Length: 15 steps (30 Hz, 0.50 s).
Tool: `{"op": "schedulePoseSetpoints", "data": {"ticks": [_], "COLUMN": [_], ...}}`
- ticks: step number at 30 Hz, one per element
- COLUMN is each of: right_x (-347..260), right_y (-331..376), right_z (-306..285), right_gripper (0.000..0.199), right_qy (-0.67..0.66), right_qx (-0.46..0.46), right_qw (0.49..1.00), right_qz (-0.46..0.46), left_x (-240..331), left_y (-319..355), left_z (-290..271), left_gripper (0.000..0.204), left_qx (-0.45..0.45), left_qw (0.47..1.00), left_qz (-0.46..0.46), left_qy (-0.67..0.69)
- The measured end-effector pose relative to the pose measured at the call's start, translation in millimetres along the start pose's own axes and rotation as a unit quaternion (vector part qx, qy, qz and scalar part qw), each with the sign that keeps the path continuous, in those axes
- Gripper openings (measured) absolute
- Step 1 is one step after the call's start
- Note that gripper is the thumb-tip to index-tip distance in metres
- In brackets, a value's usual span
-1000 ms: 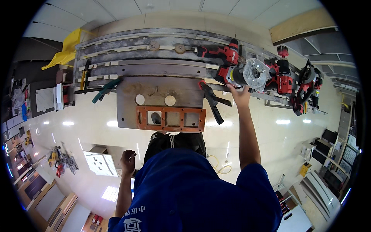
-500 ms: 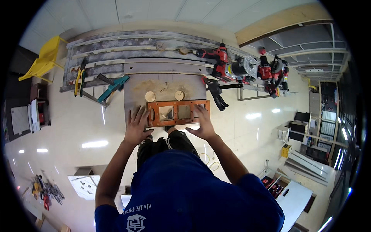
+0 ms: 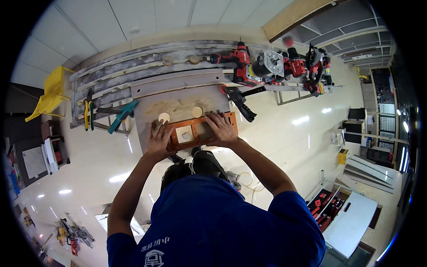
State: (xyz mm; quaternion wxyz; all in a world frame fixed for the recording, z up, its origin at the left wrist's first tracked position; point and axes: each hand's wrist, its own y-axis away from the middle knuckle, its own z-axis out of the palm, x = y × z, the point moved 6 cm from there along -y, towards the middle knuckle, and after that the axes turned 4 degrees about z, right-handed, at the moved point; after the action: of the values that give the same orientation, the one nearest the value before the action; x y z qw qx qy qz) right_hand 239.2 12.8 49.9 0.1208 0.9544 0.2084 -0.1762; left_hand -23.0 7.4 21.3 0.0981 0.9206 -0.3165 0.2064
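An orange rectangular jig (image 3: 184, 145) with square cut-outs lies along the near edge of a wooden board (image 3: 149, 101). My left hand (image 3: 158, 140) closes over its left end, fingers across the top and thumb on the near side. My right hand (image 3: 221, 130) grips it toward the right, fingers bent over the far edge and covering part of the second opening. Just beyond the jig sit two round wooden discs, a left disc (image 3: 164, 117) close to my left fingertips and a right disc (image 3: 196, 111). Sawdust is scattered on the board.
A black clamp (image 3: 241, 102) holds the board's right side; a teal clamp (image 3: 123, 116) is at its left. Yellow-handled pliers (image 3: 89, 115) hang by the slatted bench (image 3: 106, 62). Red cordless tools and a router (image 3: 267, 66) stand at the back right. A yellow chair (image 3: 52, 93) is far left.
Both hands have gone from spread fingers beside the jig to gripping it. The jig sits slightly further right relative to the discs. My view has turned a little.
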Motion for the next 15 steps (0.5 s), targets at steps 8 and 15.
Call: {"op": "schedulePoseSetpoints", "data": {"ticks": [8, 15], "right_x": [13, 15], "right_y": [3, 28], "right_z": [8, -25], "right_gripper": [0.113, 0.078], "right_qy": [-0.02, -0.157], "right_qx": [-0.006, 0.069], "right_qw": [1.0, 0.984], "right_qz": [-0.015, -0.052], "left_x": [9, 22], "left_y": [-8, 3], "left_z": [-11, -38], "left_gripper": [0.107, 0.098], "left_qx": [-0.045, 0.027], "left_qw": [0.998, 0.991], "left_qz": [-0.028, -0.131], "left_qy": [-0.031, 0.013]}}
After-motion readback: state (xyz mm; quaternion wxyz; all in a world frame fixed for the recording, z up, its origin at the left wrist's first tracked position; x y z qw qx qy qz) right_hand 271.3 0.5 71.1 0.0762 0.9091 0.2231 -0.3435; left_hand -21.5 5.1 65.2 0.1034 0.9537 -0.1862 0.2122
